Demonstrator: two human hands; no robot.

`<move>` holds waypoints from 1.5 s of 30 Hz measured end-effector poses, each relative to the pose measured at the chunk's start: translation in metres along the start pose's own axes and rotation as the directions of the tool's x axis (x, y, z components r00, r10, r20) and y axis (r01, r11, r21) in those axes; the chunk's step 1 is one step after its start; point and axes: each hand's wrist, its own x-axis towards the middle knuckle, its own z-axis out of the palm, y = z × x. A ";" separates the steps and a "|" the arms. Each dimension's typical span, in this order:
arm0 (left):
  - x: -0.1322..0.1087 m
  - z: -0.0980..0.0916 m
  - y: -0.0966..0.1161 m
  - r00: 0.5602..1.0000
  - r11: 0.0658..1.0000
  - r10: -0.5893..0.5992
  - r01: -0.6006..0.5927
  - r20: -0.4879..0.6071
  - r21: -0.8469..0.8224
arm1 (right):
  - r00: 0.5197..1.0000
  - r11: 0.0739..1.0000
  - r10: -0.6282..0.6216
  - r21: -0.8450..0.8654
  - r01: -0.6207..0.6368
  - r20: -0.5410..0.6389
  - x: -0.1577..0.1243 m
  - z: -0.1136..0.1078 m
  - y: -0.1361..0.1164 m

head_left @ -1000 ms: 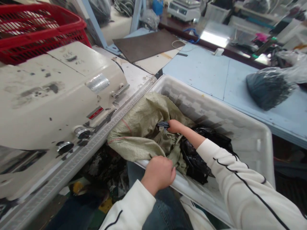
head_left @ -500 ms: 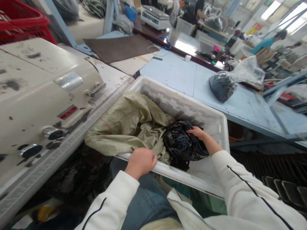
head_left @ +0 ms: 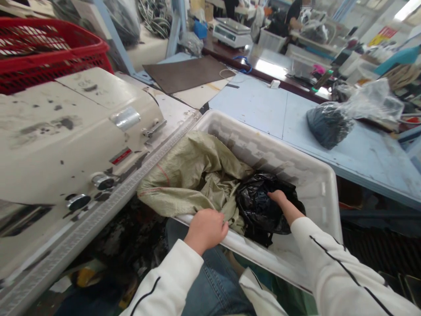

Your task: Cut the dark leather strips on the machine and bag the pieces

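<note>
My left hand is closed over the near rim of a white plastic bin, beside the edge of a woven olive sack that hangs partly over the rim. My right hand reaches down into an open black plastic bag inside the bin. Small dark strip-like pieces lie in that bag, and the fingers are mostly hidden among them. Only the thumb side and back of this hand show.
On the left stands a beige machine with a ruler edge, a red basket behind it. Beyond the bin, a pale blue table carries a clear bag of dark contents. A scale and a person are farther back.
My right hand has sunk deeper among the dark pieces in the black bag. My left hand stays on the rim. The whole view has shifted, moving the scene rightward and slightly down.
</note>
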 end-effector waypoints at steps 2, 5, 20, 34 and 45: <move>0.000 0.001 -0.001 1.000 1.000 0.003 -0.003 0.003 -0.008 | 0.996 0.993 -0.092 -0.078 0.091 -0.004 0.003 0.001 -0.021; 0.001 0.000 -0.001 1.000 1.000 0.017 -0.016 0.009 -0.023 | 0.934 0.931 -0.348 -0.088 0.355 0.084 0.006 0.022 -0.082; 0.004 0.004 -0.004 0.997 0.973 -0.009 0.025 0.070 -0.229 | 0.401 0.456 -0.660 -0.085 0.886 0.635 -0.017 0.238 -0.294; 0.006 -0.001 -0.002 0.998 0.999 0.017 -0.014 0.065 -0.038 | 0.520 0.485 -0.744 -0.195 0.852 0.420 -0.041 0.152 -0.230; 0.006 0.001 -0.003 0.998 0.995 0.062 -0.063 0.025 0.072 | 0.909 0.817 -0.371 -0.399 0.417 0.191 0.005 -0.023 0.030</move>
